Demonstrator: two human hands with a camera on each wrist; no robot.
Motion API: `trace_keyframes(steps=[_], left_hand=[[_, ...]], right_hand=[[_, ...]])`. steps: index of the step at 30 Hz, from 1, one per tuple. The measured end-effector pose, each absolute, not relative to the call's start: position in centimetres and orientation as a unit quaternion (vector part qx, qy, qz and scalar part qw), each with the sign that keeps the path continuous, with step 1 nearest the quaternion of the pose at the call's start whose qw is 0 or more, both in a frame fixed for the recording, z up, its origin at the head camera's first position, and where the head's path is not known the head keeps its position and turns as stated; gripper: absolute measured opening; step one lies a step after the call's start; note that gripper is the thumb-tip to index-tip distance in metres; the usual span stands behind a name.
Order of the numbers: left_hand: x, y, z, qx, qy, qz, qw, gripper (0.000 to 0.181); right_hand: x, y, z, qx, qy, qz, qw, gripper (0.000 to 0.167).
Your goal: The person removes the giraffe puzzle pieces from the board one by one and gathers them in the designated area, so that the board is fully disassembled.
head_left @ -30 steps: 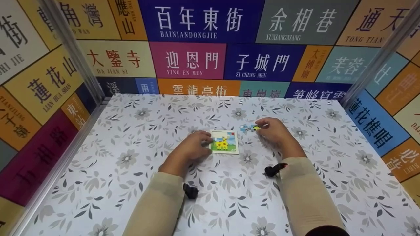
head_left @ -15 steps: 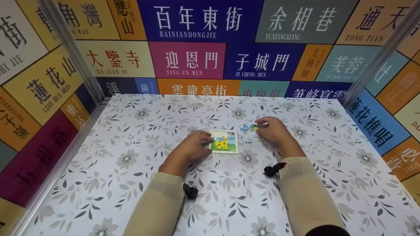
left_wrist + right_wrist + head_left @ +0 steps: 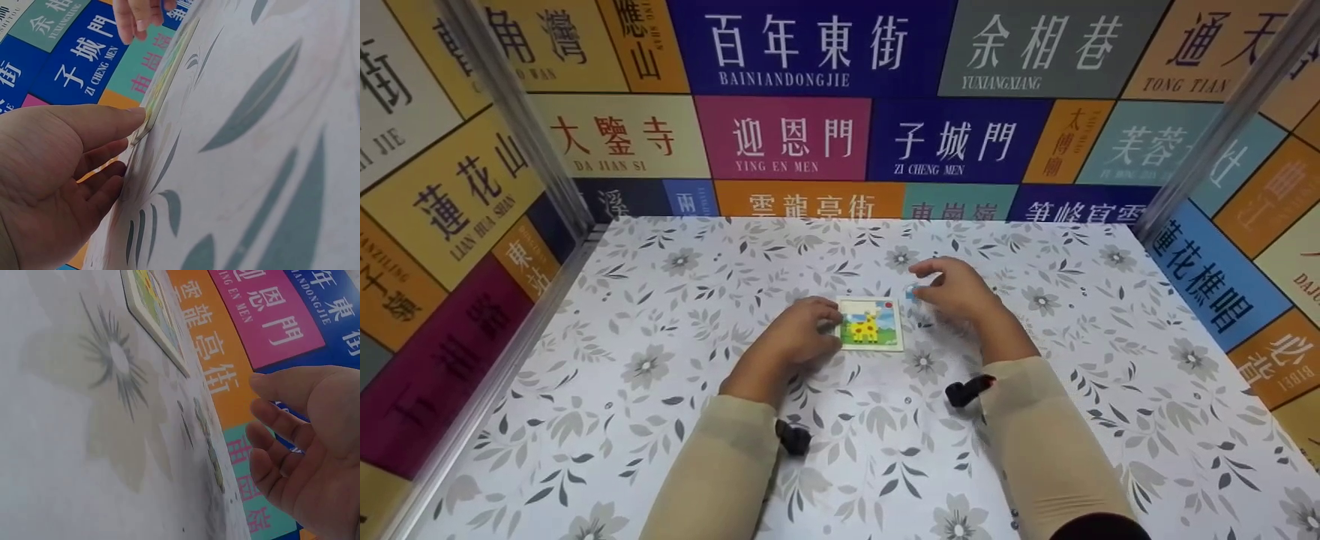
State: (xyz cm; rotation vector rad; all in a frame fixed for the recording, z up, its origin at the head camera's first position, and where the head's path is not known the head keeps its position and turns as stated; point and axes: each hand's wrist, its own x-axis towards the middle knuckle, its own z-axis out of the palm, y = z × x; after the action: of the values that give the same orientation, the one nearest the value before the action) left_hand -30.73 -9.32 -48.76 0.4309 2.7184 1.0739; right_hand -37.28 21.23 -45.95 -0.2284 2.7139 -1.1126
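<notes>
A small jigsaw puzzle board lies flat on the table, with a yellow giraffe picture and a bare pale patch at its upper left. My left hand grips the board's left side; in the left wrist view its thumb rests at the corner. My right hand hovers to the right of the board, thumb and fingers apart, holding nothing. Beneath it lie loose jigsaw pieces, seen edge-on in the right wrist view. In the head view only a bluish piece shows beside the thumb.
A white tablecloth with grey flowers and leaves covers the table. Panels with printed place names stand behind it and along both sides. Clear corner posts rise at the back. A dark round object shows at the bottom edge.
My right hand has moved left and slightly up over the loose pieces, covering most of them, its thumb and fingers more spread. My left hand has stayed at the puzzle board.
</notes>
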Motion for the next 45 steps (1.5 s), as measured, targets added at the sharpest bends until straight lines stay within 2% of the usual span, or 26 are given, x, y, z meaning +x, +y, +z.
trace_keyframes(steps=[7,13,20,29,45], left_hand=[[-31.0,-9.6,-48.8,0.166,0.917,0.354,0.080,0.042],[-30.9,-9.5,-48.8,0.156,0.919,0.353,0.081,0.042],[-31.0,-9.5,-49.0,0.179,0.922,0.334,0.079,0.047],[-30.8,-9.7,-49.0,0.183,0.926,0.319,0.087,0.049],[-30.6,-9.9,-48.8,0.164,0.928,0.317,0.109,0.052]], right_hand=[[-36.7,18.4,-45.5,-0.118,0.912,-0.375,0.120,0.045],[-36.6,16.8,-45.2,-0.118,0.910,-0.372,0.142,0.045],[-36.6,16.6,-45.9,-0.142,0.914,-0.353,0.137,0.045],[-36.5,16.3,-46.7,-0.132,0.914,-0.343,0.171,0.046],[-36.2,16.1,-47.5,-0.158,0.921,-0.313,0.171,0.024]])
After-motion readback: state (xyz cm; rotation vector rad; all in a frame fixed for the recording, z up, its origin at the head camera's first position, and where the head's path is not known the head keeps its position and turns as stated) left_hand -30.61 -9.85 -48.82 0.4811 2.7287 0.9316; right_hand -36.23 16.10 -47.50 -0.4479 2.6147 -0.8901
